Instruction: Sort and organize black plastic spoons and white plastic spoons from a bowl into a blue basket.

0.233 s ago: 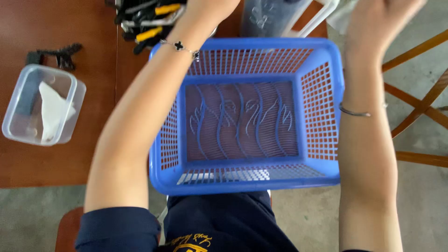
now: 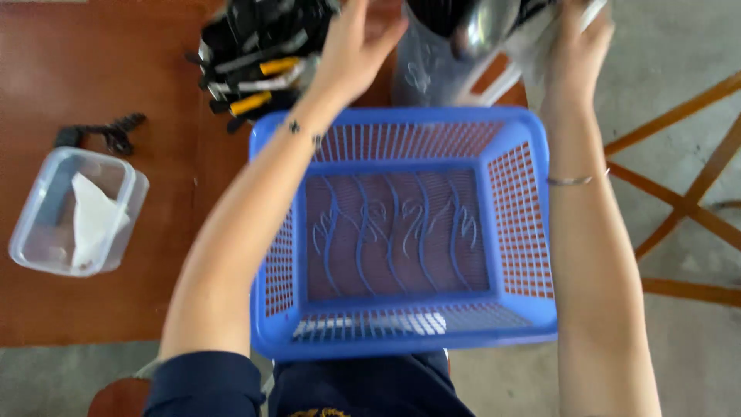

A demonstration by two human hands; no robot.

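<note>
Blue plastic makes the nearest thing I see: an empty latticed basket [image 2: 401, 232] that rests at the table edge, over the lap, between both forearms. On the wooden table [image 2: 77, 62], to the left of the basket and well apart from it, stands a clear plastic container [image 2: 73, 212] with a white piece of paper inside. Behind it lies a small black object [image 2: 104, 131], too blurred for me to name.

Further away, my left hand [image 2: 355, 46] is spread open, fingers apart, above a pile of black tools with yellow handles [image 2: 251, 54]; I cannot tell if it touches them. My right hand [image 2: 575, 46] is curled around a crumpled clear bag [image 2: 540, 35] at the far right, beside a grey plastic vessel [image 2: 432, 73] which stands just behind the basket rim. A thin bracelet [image 2: 575, 180] sits on the right wrist.
</note>
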